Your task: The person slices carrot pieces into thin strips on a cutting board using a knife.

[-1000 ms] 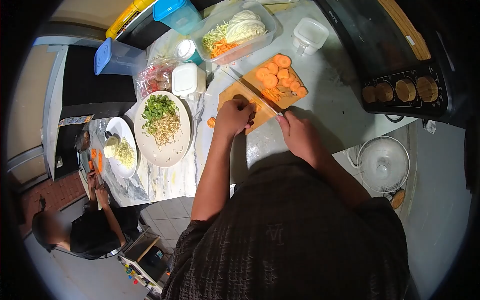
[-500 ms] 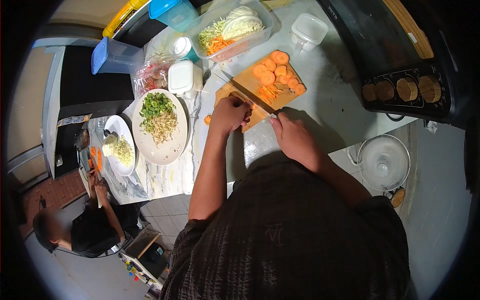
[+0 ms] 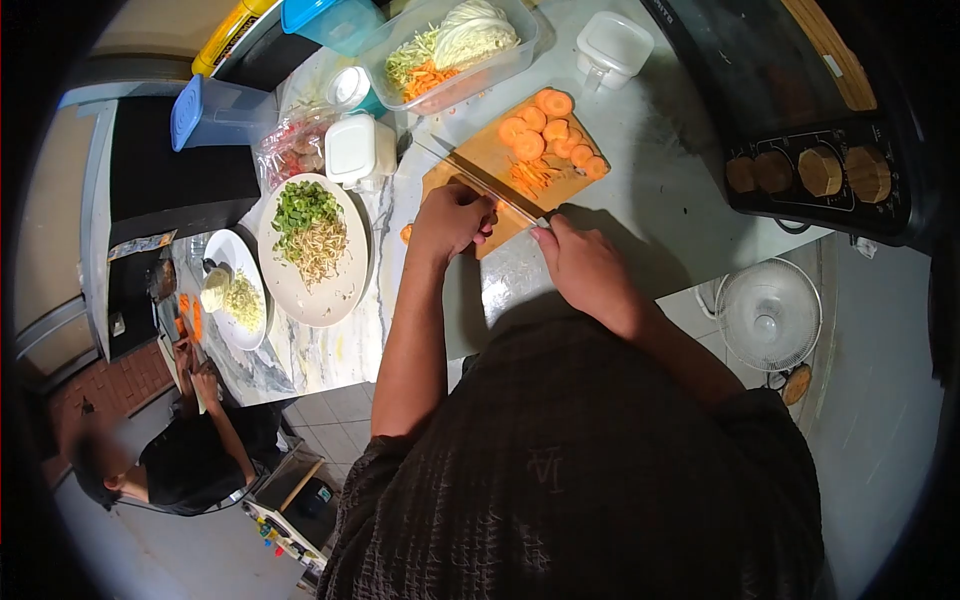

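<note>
"While the right hand (image 3: 592, 268) wraps snugly around the pale handle of a long, straight metal knife (image 3: 513, 203), what occupies the left hand (image 3: 452, 222)?"

"Its fingers are curled into a narrow bunch beside the blade, over a flat brown rectangular cutting board (image 3: 490, 148) — whether they pinch anything, I cannot tell."

"And the knife itself?"

"Slanting across the board, its tapered tip reaching past the far edge."

"What shares the board?"

"Smooth, thick orange carrot rounds (image 3: 530, 143), overlapping at the far corner, with a loose tangle of thin carrot shreds (image 3: 532, 178) between them and the blade."

"Beyond that?"

"A clear rectangular plastic tub (image 3: 527, 45) holding a pale, ribbed cabbage piece (image 3: 480, 28) beside pale and orange shreds. At left, an oval cream plate (image 3: 320, 308) carries chopped greens (image 3: 305, 210) and stringy sprouts (image 3: 322, 252) on a grey-veined, marble-patterned counter (image 3: 310, 355)."

"Anyone else pictured?"

"A second person in black, far left — hands (image 3: 195, 368) close to slim orange strips (image 3: 196, 318)."
</note>
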